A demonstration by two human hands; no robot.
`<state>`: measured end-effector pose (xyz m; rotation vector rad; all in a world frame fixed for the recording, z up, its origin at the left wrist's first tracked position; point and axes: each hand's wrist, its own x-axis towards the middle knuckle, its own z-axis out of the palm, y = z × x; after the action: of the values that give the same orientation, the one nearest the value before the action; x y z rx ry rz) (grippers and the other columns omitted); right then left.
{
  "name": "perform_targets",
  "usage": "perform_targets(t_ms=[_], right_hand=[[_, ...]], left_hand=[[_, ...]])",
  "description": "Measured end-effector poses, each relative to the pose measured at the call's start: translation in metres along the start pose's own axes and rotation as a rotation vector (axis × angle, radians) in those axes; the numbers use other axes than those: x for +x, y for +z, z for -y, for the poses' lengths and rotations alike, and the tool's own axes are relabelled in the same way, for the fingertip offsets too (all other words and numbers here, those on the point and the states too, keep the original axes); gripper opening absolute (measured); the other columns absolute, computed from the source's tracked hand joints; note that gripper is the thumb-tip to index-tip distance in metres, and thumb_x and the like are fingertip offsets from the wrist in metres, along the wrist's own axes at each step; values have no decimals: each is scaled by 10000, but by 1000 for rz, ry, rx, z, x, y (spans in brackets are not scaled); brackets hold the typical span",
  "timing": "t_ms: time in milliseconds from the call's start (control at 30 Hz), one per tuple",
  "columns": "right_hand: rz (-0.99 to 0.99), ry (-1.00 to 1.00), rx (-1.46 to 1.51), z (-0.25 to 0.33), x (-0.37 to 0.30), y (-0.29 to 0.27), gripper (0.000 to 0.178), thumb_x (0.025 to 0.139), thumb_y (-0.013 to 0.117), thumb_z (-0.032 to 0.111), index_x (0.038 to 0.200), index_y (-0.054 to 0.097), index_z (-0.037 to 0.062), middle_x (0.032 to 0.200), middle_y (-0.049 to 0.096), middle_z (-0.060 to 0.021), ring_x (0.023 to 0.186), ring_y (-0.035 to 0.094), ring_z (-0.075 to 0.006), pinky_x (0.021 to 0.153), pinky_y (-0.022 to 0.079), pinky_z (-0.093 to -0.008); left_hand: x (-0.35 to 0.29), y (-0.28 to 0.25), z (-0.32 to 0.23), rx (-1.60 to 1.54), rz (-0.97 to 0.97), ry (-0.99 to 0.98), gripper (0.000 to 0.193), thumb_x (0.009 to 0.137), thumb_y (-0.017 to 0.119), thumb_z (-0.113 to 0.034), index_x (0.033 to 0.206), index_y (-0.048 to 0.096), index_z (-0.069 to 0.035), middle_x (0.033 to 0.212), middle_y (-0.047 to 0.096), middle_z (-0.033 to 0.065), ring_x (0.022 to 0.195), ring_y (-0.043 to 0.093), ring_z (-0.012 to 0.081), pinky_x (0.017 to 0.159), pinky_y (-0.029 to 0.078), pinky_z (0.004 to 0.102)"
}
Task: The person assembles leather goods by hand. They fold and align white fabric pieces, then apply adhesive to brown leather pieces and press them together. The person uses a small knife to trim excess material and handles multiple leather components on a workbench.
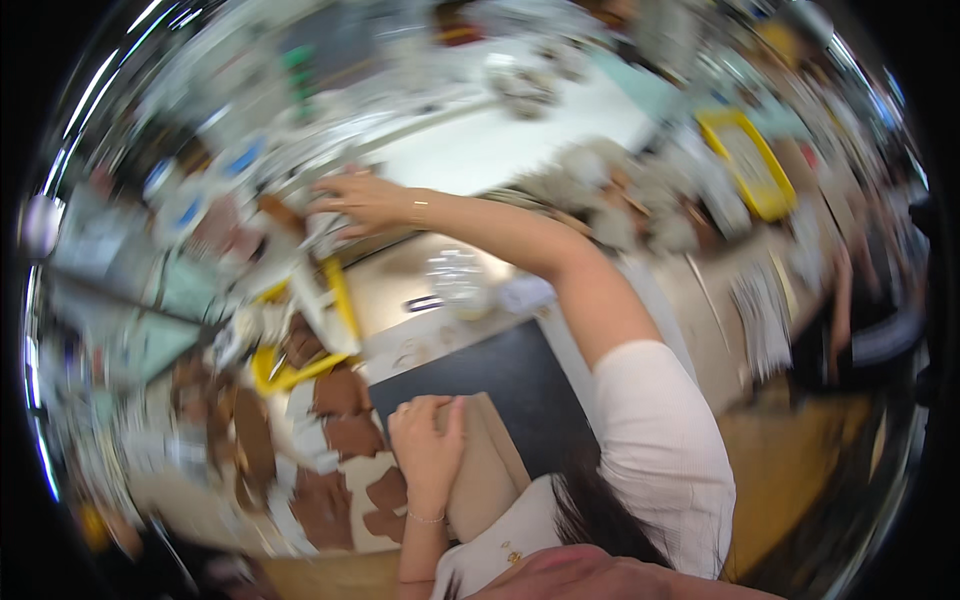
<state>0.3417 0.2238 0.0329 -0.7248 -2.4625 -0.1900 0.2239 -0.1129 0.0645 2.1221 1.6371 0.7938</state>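
While the left hand [428, 445] curled at the flat beige panel [485, 465] on the black rectangular board [540, 375], the right hand [362, 200] was seemingly reaching among blurred silvery-grey items [321, 240]; either grip was unclear. A careful pinch seemed needed.

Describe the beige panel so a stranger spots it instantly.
Find the large black mat. Over its near part, at the left hand, lies the beige panel. Its paleness sets it apart from the mat and the brown leather-like pieces farther left.
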Motion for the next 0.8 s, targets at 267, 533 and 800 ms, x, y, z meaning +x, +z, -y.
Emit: perform_targets(t_ms=[267,533,800], right_hand=[[-746,433,126,46,-188,-208,208,865,651,183,1005,654,31,1087,603,-124,926,638,-211,822,512,-310],[-321,1480,-692,180,-493,-321,475,782,729,318,1165,620,60,1167,598,-154,1085,571,-316,947,444,-404],[206,1809,-424,164,-580,-340,735,634,804,389,1198,537,1,1111,641,-227,1039,617,-366,866,488,-430]], left_hand=[[-3,10,3,-85,55,-140,251,868,656,-228,831,647,20,734,619,126,653,525,227,606,406,342],[-5,5,0,-48,33,-86,309,883,642,-278,853,640,30,748,633,154,649,539,246,608,414,352],[-5,6,6,-64,2,-57,333,876,643,-309,839,647,22,688,606,134,582,466,205,563,383,330]])
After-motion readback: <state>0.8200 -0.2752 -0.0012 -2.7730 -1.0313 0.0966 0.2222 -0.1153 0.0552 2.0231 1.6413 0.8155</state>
